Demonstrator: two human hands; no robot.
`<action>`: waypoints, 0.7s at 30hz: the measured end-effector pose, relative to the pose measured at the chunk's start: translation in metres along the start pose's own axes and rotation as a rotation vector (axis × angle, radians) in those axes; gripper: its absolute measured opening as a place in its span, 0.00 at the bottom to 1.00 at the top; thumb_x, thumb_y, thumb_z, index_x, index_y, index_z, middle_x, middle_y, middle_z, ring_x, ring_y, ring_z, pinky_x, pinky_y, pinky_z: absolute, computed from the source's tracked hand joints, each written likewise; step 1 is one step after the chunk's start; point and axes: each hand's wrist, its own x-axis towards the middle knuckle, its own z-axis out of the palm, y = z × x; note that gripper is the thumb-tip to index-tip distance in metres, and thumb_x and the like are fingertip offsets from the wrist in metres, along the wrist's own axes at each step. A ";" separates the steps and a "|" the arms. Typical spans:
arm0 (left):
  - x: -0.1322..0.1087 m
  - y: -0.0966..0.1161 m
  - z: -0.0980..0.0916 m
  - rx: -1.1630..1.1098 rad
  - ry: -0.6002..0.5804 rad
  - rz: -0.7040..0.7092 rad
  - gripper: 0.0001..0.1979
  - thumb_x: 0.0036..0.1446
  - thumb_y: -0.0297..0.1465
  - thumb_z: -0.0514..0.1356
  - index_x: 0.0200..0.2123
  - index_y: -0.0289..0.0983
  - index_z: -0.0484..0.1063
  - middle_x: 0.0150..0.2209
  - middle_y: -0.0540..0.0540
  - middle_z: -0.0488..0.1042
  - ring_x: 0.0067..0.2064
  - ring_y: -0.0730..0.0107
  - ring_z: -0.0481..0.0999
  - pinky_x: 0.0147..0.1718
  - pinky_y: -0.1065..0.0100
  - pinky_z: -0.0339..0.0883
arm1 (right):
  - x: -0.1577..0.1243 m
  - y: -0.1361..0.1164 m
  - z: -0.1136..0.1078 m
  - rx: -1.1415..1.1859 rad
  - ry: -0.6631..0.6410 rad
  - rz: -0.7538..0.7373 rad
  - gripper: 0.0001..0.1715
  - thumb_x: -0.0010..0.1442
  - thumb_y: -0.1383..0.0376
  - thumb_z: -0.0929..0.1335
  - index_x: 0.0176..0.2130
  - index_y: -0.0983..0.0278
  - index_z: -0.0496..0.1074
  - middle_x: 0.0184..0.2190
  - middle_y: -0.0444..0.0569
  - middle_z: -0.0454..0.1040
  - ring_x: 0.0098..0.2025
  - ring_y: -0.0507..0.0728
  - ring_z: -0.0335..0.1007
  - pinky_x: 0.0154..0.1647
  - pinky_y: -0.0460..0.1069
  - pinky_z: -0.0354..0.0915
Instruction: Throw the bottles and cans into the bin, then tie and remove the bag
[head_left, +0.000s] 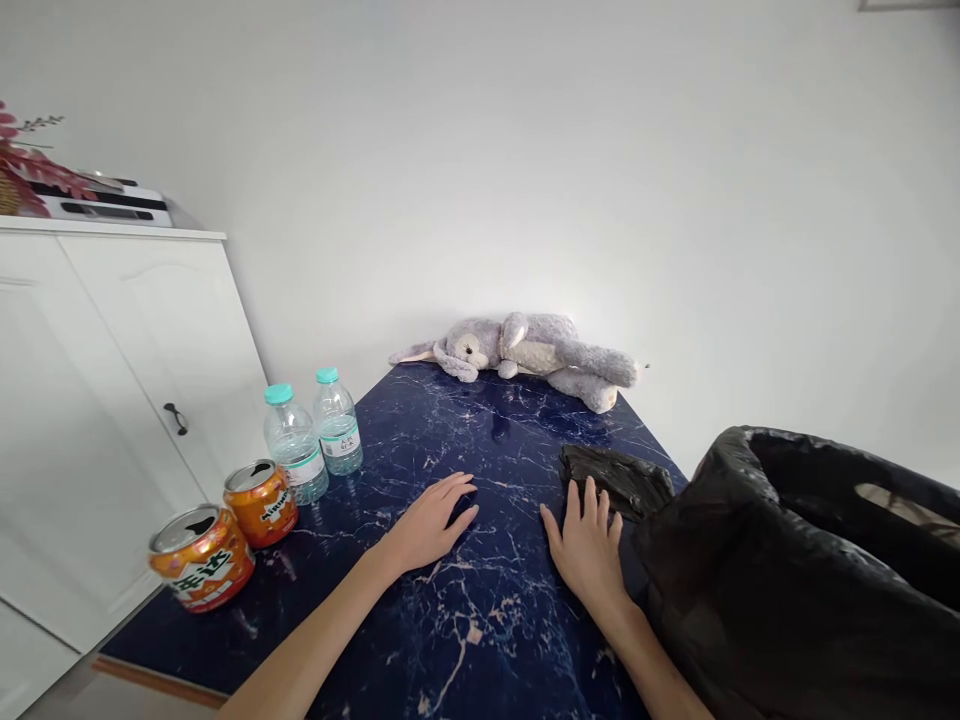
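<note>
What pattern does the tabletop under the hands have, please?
The tabletop is dark blue marble with pale veins, shown in the head view.

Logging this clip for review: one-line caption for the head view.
The left hand and right hand lie flat on a dark blue marbled tabletop, right fingers at a crumpled black plastic bag.

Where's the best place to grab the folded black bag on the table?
Probably its near edge, coming from the person's side. The folded black bag lies flat and crumpled on the table, and the right hand touches that edge, so pinching a raised fold there looks easiest.
</note>
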 end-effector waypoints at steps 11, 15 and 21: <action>0.002 0.001 -0.003 -0.008 -0.028 -0.021 0.26 0.76 0.49 0.48 0.67 0.44 0.69 0.73 0.44 0.65 0.75 0.52 0.60 0.73 0.46 0.57 | 0.015 0.003 0.004 0.011 -0.020 0.096 0.47 0.75 0.48 0.57 0.74 0.83 0.54 0.74 0.74 0.54 0.76 0.79 0.46 0.75 0.67 0.41; 0.002 0.000 -0.002 -0.013 -0.039 -0.040 0.26 0.75 0.50 0.49 0.67 0.45 0.68 0.73 0.44 0.64 0.75 0.51 0.59 0.73 0.45 0.57 | 0.017 0.004 0.008 0.006 -0.018 0.115 0.48 0.75 0.47 0.57 0.74 0.83 0.54 0.74 0.75 0.53 0.76 0.80 0.45 0.75 0.67 0.41; 0.001 -0.003 -0.001 -0.031 -0.017 -0.030 0.25 0.75 0.49 0.50 0.67 0.47 0.69 0.73 0.45 0.65 0.74 0.50 0.62 0.71 0.45 0.60 | 0.015 0.004 0.007 0.013 -0.019 0.109 0.46 0.74 0.48 0.57 0.75 0.78 0.53 0.76 0.71 0.49 0.77 0.81 0.42 0.75 0.67 0.43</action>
